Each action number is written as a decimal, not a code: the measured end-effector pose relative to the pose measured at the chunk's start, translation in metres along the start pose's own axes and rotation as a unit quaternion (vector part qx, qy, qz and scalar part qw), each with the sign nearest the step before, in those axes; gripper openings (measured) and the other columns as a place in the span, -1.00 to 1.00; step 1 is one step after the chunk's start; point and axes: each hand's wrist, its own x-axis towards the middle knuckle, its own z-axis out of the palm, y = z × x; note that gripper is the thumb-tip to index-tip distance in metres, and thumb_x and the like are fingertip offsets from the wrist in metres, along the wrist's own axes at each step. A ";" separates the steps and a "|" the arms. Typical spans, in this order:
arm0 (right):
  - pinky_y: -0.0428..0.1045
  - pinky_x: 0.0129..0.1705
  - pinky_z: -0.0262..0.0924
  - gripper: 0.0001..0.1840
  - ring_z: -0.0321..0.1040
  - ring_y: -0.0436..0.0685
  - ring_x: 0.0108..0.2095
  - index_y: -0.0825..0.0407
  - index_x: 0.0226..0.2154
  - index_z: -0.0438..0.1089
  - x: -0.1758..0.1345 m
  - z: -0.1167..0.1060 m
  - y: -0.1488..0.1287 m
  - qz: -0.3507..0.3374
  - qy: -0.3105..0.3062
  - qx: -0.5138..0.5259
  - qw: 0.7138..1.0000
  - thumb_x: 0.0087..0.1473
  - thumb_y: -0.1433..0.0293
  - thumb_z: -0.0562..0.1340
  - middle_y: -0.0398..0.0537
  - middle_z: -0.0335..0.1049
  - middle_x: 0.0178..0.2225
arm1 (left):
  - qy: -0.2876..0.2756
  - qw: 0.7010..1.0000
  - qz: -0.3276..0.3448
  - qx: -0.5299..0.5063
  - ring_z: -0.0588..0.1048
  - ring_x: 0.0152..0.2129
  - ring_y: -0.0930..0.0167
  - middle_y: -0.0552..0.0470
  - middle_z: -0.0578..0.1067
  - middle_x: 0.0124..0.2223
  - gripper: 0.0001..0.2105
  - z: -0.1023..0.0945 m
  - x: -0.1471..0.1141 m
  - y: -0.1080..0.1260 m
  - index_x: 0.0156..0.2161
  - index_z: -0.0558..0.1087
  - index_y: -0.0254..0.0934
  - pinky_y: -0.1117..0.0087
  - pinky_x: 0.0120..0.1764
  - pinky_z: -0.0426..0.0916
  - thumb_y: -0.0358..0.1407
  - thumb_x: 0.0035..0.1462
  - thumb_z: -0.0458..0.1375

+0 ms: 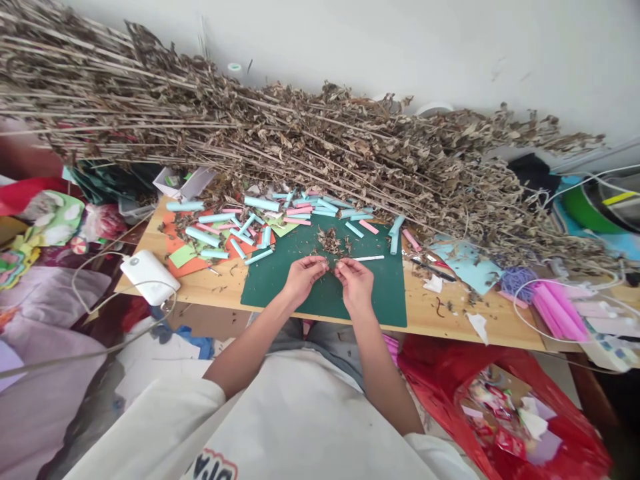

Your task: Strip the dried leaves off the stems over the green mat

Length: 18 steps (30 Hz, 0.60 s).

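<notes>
Both my hands are over a dark green cutting mat [280, 287], fingertips almost meeting. My left hand [303, 279] is closed in a pinch on a bit of dried leaf. My right hand [356, 283] pinches at the same brown, crumbly leaf from the other side; the piece is small and partly hidden by the fingers. Just beyond the fingertips lies a small heap of dried leaves [331, 240], with crumbs scattered around it. A thin white stick [370, 258] rests on the mat beside my right hand.
Blue paper rolls [263, 203] and pink paper rolls [369, 227] lie along the mat's far edge. Long dried plant stalks [280, 140] cover the table's back. A white power bank [150, 277] sits at left. Below right hangs a red plastic bag [445, 380] with scraps.
</notes>
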 end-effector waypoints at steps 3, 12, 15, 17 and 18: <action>-0.02 -0.39 0.31 -0.76 0.36 0.03 -0.53 0.06 -0.40 0.46 0.003 -0.005 0.003 -0.045 0.008 -0.088 0.995 -0.16 0.26 0.35 -0.13 0.45 -0.54 | 0.000 1.000 0.004 0.019 0.53 -0.46 0.48 0.02 0.56 -0.42 -0.65 -0.006 0.002 0.004 -0.34 0.52 -0.36 0.43 -0.26 0.42 -0.29 -0.30 0.47; 0.00 -0.28 0.30 -0.75 0.42 0.10 -0.37 0.03 -0.35 0.54 -0.003 -0.014 -0.009 -0.207 -0.064 -0.340 0.915 0.11 0.26 0.18 0.02 0.52 -0.33 | -0.010 0.994 0.057 0.089 0.54 -0.40 0.44 0.00 0.59 -0.36 -0.66 -0.013 0.008 0.003 -0.30 0.58 -0.35 0.32 -0.12 0.44 -0.23 -0.22 0.45; -0.02 -0.28 0.35 -0.72 0.44 0.09 -0.34 0.03 -0.23 0.53 -0.005 -0.013 -0.015 -0.176 -0.091 -0.271 0.942 0.07 0.22 0.24 0.03 0.52 -0.26 | -0.020 0.997 0.039 0.069 0.55 -0.39 0.42 -0.03 0.60 -0.33 -0.67 -0.012 0.007 0.003 -0.30 0.60 -0.36 0.28 -0.07 0.44 -0.21 -0.20 0.44; -0.01 -0.25 0.38 -0.70 0.47 0.11 -0.31 0.03 -0.20 0.53 -0.005 -0.011 -0.017 -0.152 -0.114 -0.230 0.955 0.03 0.22 0.28 0.03 0.53 -0.25 | -0.028 0.997 0.026 0.065 0.55 -0.39 0.41 -0.06 0.60 -0.32 -0.66 -0.010 0.006 0.003 -0.31 0.60 -0.37 0.26 -0.06 0.44 -0.21 -0.23 0.45; 0.00 -0.23 0.40 -0.70 0.48 0.11 -0.31 0.03 -0.21 0.53 -0.005 -0.011 -0.017 -0.144 -0.119 -0.220 0.957 0.02 0.23 0.28 0.02 0.54 -0.26 | -0.032 0.997 0.021 0.070 0.55 -0.39 0.40 -0.06 0.61 -0.32 -0.65 -0.009 0.006 0.003 -0.31 0.60 -0.37 0.25 -0.07 0.44 -0.22 -0.25 0.46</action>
